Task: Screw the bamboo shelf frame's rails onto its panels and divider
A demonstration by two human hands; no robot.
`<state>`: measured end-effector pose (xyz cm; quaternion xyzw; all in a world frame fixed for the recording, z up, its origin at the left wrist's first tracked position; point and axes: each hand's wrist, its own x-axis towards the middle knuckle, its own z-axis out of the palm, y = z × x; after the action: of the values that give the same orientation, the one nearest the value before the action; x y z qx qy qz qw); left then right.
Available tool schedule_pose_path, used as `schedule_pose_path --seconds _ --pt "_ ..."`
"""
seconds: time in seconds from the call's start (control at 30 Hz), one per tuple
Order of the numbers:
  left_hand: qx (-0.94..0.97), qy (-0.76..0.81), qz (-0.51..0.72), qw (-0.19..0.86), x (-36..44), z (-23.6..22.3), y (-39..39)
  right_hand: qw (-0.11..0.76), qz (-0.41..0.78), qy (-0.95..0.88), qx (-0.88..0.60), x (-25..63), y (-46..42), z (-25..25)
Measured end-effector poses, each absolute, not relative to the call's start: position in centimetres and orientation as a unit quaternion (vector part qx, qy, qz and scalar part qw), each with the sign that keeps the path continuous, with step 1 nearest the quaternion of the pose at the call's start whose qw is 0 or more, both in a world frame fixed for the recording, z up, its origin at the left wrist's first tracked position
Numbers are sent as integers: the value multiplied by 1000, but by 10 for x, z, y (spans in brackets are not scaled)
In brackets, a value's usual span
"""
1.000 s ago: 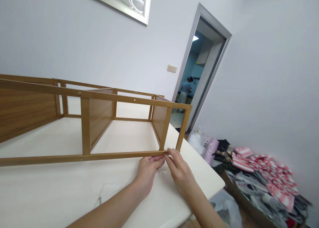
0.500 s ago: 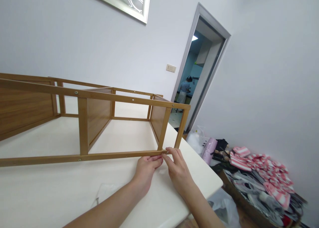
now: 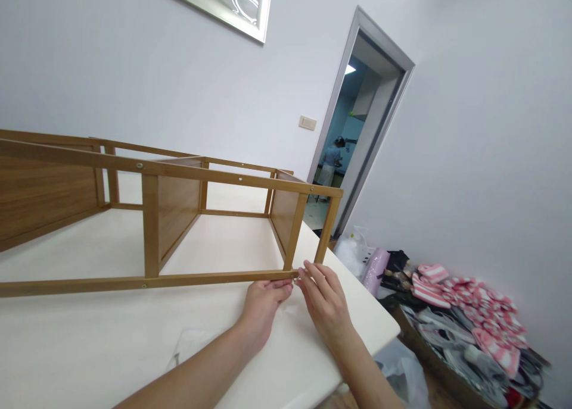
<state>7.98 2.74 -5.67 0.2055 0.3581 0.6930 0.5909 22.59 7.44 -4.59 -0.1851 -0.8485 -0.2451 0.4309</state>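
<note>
A bamboo-coloured wooden shelf frame lies on its side on a white table. Its near bottom rail runs across the table towards me. My left hand is curled against the right end of that rail, fingertips pressed on it. My right hand pinches at the same rail end, by the corner post; something small and shiny shows between its fingertips, too small to name.
A clear plastic bag lies on the table near my left forearm. Right of the table, on the floor, are bags and a pile of pink-striped and grey clothes. An open doorway shows a person far off in another room.
My right hand has shifted slightly and its fingers have closed more tightly at the rail end. The left hand stays on the rail. The view has barely moved.
</note>
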Motion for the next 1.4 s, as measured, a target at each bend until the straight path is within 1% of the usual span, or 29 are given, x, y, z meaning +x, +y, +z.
schedule_pose_path --seconds 0.2,0.33,0.43,0.63,0.77,1.4 --pt "210 351 690 598 79 -58 28 484 -154 -842 -183 221 76 -46" --pt "210 344 687 605 77 -57 28 489 -128 -842 -189 219 75 -43" --pt "205 345 684 609 76 -55 27 480 -136 -845 -193 220 76 -42" --pt "204 348 684 609 75 -56 26 445 -203 -850 -198 223 76 -44" --pt "207 346 684 608 75 -58 27 434 -225 -848 -206 224 75 -45" --pt "202 348 678 615 74 -58 27 429 -197 -848 -240 221 70 -42"
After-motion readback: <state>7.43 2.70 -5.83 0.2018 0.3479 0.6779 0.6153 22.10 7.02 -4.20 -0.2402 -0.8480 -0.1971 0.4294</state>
